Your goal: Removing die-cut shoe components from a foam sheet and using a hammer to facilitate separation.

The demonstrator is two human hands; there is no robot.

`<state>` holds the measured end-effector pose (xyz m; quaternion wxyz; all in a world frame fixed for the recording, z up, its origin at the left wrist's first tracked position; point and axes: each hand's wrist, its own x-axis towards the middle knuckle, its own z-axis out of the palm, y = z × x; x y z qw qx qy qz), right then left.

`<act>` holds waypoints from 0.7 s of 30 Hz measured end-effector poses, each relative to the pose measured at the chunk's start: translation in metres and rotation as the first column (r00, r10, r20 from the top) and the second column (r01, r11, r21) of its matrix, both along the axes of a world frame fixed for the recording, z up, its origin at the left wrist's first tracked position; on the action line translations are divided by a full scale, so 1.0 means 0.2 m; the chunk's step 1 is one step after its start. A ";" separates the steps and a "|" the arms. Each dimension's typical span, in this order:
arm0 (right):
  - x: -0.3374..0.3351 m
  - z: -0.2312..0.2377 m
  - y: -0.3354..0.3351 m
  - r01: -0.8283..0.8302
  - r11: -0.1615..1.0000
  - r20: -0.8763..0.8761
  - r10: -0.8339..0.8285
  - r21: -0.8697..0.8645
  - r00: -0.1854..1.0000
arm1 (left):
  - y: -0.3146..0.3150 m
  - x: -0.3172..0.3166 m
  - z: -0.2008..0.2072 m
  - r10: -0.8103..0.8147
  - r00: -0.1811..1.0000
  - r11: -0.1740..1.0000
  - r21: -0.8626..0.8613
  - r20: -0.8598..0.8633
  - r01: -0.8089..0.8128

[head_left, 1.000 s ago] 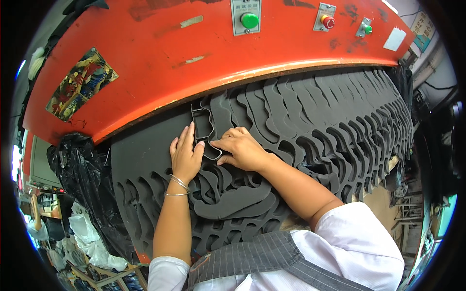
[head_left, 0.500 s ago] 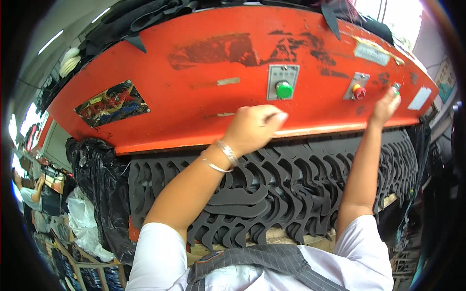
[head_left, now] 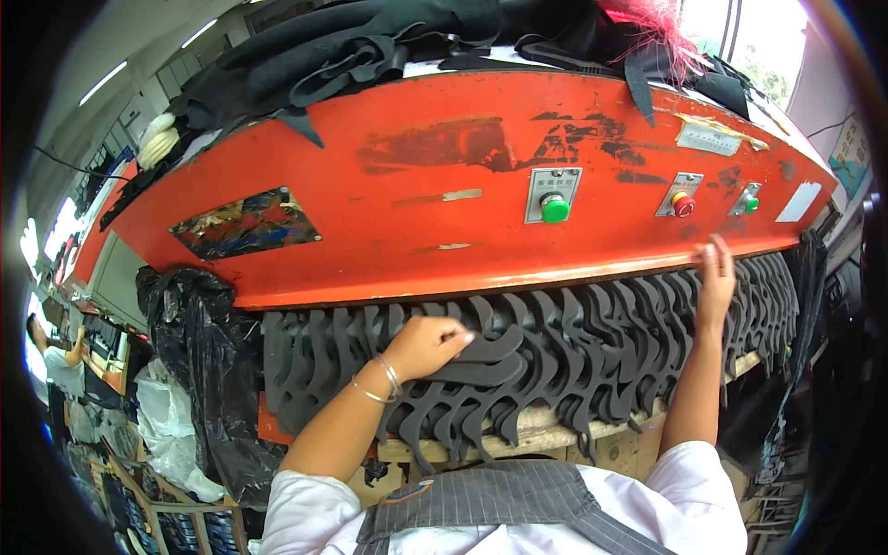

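My left hand (head_left: 427, 348), with metal bangles at its wrist, is over the left part of a dark grey foam sheet (head_left: 592, 333) cut into curved strips. Its fingers are curled in, and nothing shows in them. Beside its fingertips lie loose sole-shaped foam pieces (head_left: 476, 372); contact cannot be made out. My right hand (head_left: 715, 280) is raised at the sheet's right part, fingers stretched upward and holding nothing. Above it, on the red machine beam (head_left: 416, 222), sit a red knob (head_left: 684, 205) and a small green button (head_left: 751, 204).
A larger green button (head_left: 555, 209) is on the beam's middle. Dark sheet scraps (head_left: 407, 37) lie on top of it. Black plastic (head_left: 199, 333) hangs at the left, near a clear plastic bag (head_left: 166, 421). Wooden boards (head_left: 518, 439) show under the foam. Another person (head_left: 65, 361) is far left.
My right hand has come away from the small green button and dropped lower. My left hand has moved down and left, from the beam's lower edge to the foam pieces. The view has shifted.
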<state>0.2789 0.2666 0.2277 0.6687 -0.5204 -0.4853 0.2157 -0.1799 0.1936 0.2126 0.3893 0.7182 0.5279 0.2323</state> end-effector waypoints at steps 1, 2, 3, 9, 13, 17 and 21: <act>-0.17 0.01 -0.07 -0.122 0.992 0.027 0.123 -0.041 0.992 | -0.09 -0.10 -0.06 0.052 0.998 0.998 -0.042 -0.040 -0.054; -0.34 0.02 -0.12 -0.246 0.969 0.018 0.247 -0.029 0.969 | -0.16 -0.15 -0.12 0.095 0.994 0.995 -0.016 -0.045 -0.096; -0.54 0.04 -0.22 -0.365 0.931 0.010 0.365 -0.020 0.931 | -0.21 -0.19 -0.11 0.092 0.991 0.996 0.022 -0.102 -0.090; -1.75 0.35 -1.26 -0.934 0.268 0.267 0.942 -0.236 0.203 | -0.53 -0.44 -0.14 0.028 0.925 0.927 0.355 -0.380 0.118; -2.25 0.30 -1.82 -0.957 -0.069 0.006 0.997 -0.281 -0.073 | -0.77 -0.49 -0.11 0.006 0.875 0.877 0.423 -0.484 0.228; -2.44 0.27 -2.15 -0.920 -0.147 -0.077 0.989 -0.363 -0.127 | -1.05 -0.53 -0.17 -0.126 0.838 0.723 0.530 -0.530 0.444; -2.55 0.19 -2.30 -0.900 -0.234 -0.261 0.955 -0.368 -0.142 | -1.27 -0.56 -0.33 -0.315 0.781 0.590 0.533 -0.539 0.606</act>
